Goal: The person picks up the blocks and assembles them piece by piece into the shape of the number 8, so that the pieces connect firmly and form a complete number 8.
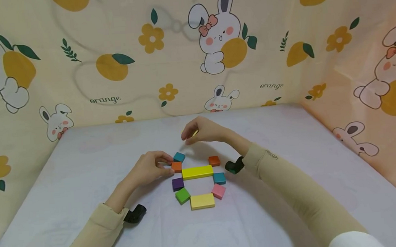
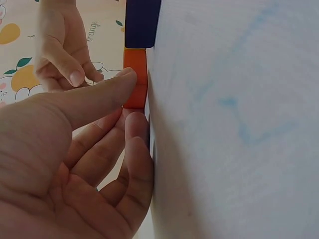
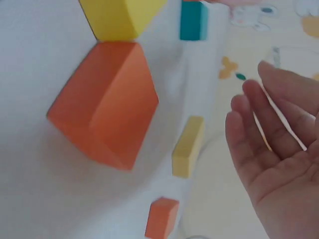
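My left hand (image 1: 152, 165) rests at the left side of the blocks. Its thumb lies against an orange block (image 1: 176, 167), and its index fingertip is at the corner of a teal block (image 1: 179, 157). In the left wrist view, the thumb overlaps that orange block (image 2: 135, 89); the fingers hide what lies beyond it. My right hand (image 1: 203, 130) hovers over the back of the table, its fingers loosely bent with nothing visible between them. Past its fingers, a pale yellow block (image 3: 188, 147) and a small orange block (image 3: 162, 217) show in the right wrist view.
A long yellow block (image 1: 197, 172) lies between the two sides. Around the front curve are purple (image 1: 178, 184), green (image 1: 182, 196), pale yellow (image 1: 202, 201), pink (image 1: 219, 191) and teal (image 1: 219, 178) blocks. Another orange block (image 1: 214, 161) sits at back right. Printed cloth (image 1: 180, 63) walls the table.
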Demonstrator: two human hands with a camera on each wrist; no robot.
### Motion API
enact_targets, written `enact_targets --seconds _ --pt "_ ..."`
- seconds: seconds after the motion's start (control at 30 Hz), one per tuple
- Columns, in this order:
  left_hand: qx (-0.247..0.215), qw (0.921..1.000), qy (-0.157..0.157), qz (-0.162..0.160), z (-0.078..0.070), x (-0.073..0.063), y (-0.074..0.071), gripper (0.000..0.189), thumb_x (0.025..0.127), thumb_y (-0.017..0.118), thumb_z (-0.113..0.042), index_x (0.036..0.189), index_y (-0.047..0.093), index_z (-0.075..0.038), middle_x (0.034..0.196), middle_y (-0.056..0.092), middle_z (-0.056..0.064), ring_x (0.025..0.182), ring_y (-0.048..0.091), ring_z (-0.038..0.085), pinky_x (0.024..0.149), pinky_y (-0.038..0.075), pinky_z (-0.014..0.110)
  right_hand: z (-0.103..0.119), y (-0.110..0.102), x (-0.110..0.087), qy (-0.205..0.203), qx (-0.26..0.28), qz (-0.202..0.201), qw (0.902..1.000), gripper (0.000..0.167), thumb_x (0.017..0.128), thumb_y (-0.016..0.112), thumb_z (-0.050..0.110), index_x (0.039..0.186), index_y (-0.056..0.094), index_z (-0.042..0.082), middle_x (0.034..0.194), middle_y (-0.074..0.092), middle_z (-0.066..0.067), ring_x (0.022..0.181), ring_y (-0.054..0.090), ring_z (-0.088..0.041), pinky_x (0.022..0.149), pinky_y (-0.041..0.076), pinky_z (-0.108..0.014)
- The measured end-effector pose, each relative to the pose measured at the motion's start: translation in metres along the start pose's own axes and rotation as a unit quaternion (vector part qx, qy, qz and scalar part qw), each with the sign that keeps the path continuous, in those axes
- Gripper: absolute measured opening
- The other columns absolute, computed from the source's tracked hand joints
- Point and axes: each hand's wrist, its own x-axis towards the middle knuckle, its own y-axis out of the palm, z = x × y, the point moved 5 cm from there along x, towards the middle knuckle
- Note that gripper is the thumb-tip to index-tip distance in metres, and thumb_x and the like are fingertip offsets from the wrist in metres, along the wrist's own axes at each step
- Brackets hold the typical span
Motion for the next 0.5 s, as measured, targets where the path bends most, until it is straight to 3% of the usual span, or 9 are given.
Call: enact_targets --seconds 0.27,0.5 --pt "0.002 1.0000 0.000 0.000 0.001 0.000 -0.001 0.036 0.081 0.084 -0.021 0.112 0.069 -0.013 0.111 0.069 0.001 0.078 0.060 0.018 0.078 0.050 0.035 -0.025 -0.026 -0.020 0.040 -0.018 -0.114 0.9925 0.018 0.086 0.077 0.010 0.103 0.074 0.002 0.094 0.071 0.000 0.089 0.062 -0.021 0.077 0.053 -0.033" --pt "-0.004 1.0000 0.002 -0.003 0.002 0.000 0.001 0.036 0.080 0.084 -0.022 0.111 0.069 -0.013 0.111 0.069 0.000 0.078 0.061 0.018 0.079 0.050 0.035 -0.043 -0.046 -0.038 0.078 -0.014 -0.196 0.9773 0.023 0.084 0.077 0.010 0.105 0.072 0.002 0.096 0.070 -0.002 0.092 0.061 -0.020 0.081 0.050 -0.036"
